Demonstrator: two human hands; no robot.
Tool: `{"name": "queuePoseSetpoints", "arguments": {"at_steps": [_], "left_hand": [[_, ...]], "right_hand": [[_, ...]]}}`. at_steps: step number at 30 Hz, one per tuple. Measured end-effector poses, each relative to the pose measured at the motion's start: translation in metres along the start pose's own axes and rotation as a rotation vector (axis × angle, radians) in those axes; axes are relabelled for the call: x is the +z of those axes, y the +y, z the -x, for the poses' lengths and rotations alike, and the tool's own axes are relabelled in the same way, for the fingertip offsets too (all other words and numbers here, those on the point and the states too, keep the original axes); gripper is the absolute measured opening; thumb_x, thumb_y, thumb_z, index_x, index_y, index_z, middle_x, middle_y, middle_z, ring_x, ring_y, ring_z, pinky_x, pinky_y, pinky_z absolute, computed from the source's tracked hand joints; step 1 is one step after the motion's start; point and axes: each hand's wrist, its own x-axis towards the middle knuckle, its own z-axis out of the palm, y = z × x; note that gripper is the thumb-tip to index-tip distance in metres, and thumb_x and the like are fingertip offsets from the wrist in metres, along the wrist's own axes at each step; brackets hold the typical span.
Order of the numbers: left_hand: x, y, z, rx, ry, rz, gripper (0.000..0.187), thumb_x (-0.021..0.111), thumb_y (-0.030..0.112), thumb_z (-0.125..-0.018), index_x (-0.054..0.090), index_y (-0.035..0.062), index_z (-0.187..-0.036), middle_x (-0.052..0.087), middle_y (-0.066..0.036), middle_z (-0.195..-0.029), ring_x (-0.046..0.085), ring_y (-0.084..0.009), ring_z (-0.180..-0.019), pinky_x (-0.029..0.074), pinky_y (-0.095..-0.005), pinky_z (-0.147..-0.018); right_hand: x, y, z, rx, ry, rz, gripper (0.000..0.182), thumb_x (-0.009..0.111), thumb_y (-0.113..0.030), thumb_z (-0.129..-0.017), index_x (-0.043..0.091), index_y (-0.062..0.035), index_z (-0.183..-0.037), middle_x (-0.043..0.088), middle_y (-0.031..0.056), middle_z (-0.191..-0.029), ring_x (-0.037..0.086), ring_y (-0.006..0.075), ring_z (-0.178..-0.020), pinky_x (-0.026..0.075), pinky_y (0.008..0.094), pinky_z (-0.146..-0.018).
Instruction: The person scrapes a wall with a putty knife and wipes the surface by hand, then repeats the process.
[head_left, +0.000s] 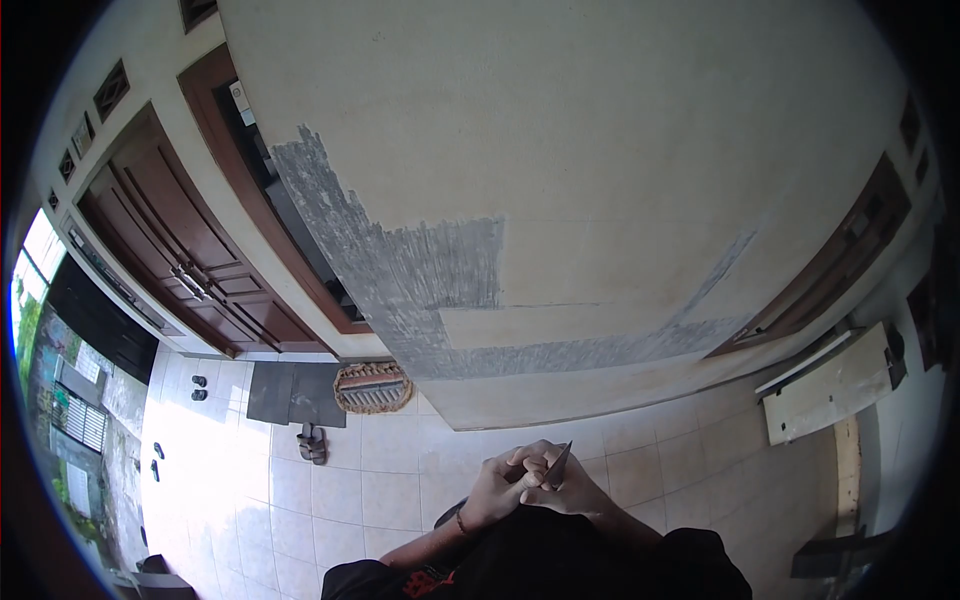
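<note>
In front of my chest, both hands are together at the bottom middle of the view. My right hand [578, 492] is closed around a thin, dark, pointed blade-like tool [561, 466], whose tip sticks up past the fingers. My left hand [492, 492], with a band at its wrist, is closed against the right hand's fingers; what lies inside its grip is hidden. Beyond the hands rises a cream wall [620, 170] with rough grey patches [450, 262] on its left and along its lower part.
A striped oval mat [374, 388] and a dark mat [290, 393] lie on the tiled floor [390, 500] near the wooden double door [185, 250]. Sandals [313, 444] stand beside them. At right, a pale board [830, 395] leans near the wall.
</note>
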Motion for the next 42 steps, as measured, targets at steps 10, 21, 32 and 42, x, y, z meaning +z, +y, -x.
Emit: {"name": "queuePoseSetpoints", "arguments": {"at_steps": [10,21,32,42], "left_hand": [[-0.013,0.013,-0.009,-0.081,-0.024,0.177,0.042,0.061,0.024,-0.097,0.054,-0.0028,-0.128,0.065,-0.006,-0.104,0.062,-0.0133,-0.098,0.048,-0.0298,-0.091],[-0.018,0.019,-0.006,-0.091,-0.193,0.313,0.076,0.077,0.046,-0.080,0.051,-0.0058,-0.129,0.059,-0.014,-0.126,0.056,-0.0193,-0.116,0.042,-0.0346,-0.103],[-0.004,0.017,-0.008,0.013,0.038,0.095,0.044,0.072,0.026,-0.086,0.060,-0.0032,-0.117,0.065,-0.011,-0.115,0.061,-0.0169,-0.106,0.049,-0.0324,-0.093],[-0.033,-0.025,-0.035,-0.093,0.139,-0.015,0.042,0.049,0.031,-0.102,0.050,-0.0031,-0.127,0.061,-0.010,-0.115,0.060,-0.0163,-0.104,0.050,-0.0346,-0.092]], "right_hand": [[-0.003,-0.020,-0.009,0.076,-0.096,-0.286,0.028,0.065,-0.022,-0.094,0.059,-0.0044,-0.115,0.054,0.0020,-0.098,0.048,0.0063,-0.071,0.040,0.0245,-0.059],[-0.002,-0.018,-0.008,0.081,-0.147,-0.326,0.022,0.066,-0.022,-0.093,0.064,-0.0057,-0.108,0.050,-0.0016,-0.085,0.045,0.0083,-0.070,0.037,0.0248,-0.062],[0.009,-0.007,-0.017,-0.012,-0.007,0.246,0.030,0.072,-0.015,-0.087,0.061,-0.0064,-0.114,0.048,-0.0042,-0.071,0.039,0.0042,-0.064,0.035,0.0237,-0.062],[-0.015,0.000,-0.056,0.180,0.297,-0.464,0.039,0.048,-0.034,-0.102,0.046,-0.0036,-0.125,0.054,0.0030,-0.089,0.051,0.0063,-0.058,0.035,0.0189,-0.042]]}}
